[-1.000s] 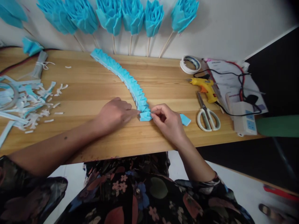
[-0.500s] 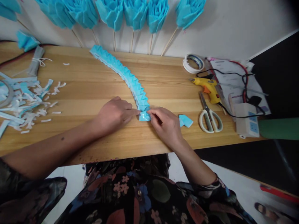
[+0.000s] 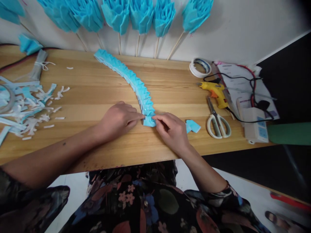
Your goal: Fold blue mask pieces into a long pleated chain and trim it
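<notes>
A long pleated light-blue strip [image 3: 132, 79], folded in zigzags, curves across the wooden table from the back toward me. At its near end, my left hand [image 3: 119, 119] presses the left edge with the index fingertip, its other fingers curled together. My right hand [image 3: 172, 129] pinches the right edge of that same end between thumb and index finger. The last flat fold [image 3: 149, 121] shows between the two hands. Just right of my right hand lies a loose folded blue piece [image 3: 193, 126], partly covered by the hand.
White-handled scissors [image 3: 218, 125], a yellow glue gun [image 3: 215, 90] with a cord, a tape roll [image 3: 200, 67] and a power strip [image 3: 255, 124] are on the right. Cut scraps [image 3: 26, 103] cover the left. Several blue flowers on sticks [image 3: 142, 16] lean against the wall.
Both hands stay at the near end of the strip, with only small finger shifts. The last fold looks slightly reshaped and less shiny. The whole view has shifted a little.
</notes>
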A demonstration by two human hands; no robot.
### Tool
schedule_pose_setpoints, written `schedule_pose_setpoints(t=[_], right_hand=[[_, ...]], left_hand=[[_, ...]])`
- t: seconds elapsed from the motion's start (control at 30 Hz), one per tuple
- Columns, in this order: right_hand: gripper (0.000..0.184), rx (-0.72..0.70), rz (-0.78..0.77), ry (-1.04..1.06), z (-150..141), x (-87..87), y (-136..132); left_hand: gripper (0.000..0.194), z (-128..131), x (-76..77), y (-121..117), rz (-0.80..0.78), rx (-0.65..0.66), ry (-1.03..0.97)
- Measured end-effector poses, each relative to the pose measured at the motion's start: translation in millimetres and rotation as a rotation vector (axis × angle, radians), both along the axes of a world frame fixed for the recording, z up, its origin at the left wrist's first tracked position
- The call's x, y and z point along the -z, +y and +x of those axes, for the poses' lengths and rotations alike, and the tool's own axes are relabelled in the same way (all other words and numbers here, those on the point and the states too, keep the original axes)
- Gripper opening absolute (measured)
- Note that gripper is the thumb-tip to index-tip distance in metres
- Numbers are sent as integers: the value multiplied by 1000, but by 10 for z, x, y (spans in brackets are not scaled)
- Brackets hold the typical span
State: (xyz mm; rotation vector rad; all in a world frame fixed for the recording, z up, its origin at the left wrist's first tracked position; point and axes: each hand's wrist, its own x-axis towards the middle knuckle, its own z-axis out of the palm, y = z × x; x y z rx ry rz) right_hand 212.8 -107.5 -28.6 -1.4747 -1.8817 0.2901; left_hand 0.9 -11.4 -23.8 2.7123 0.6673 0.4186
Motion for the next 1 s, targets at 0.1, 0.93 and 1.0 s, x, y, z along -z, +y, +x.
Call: schedule_pose_setpoints(t=[0.1, 0.93, 1.0], right_hand=[[20, -48, 106, 128, 0, -67, -30], [25, -35, -49, -79, 9, 46, 20], [25, -41, -38, -77, 11, 54, 20]], left_hand=[[31, 8, -3, -1, 11, 13, 5], [31, -28, 6, 17, 39, 31, 37], [31, -30, -24, 16, -35, 6, -20]])
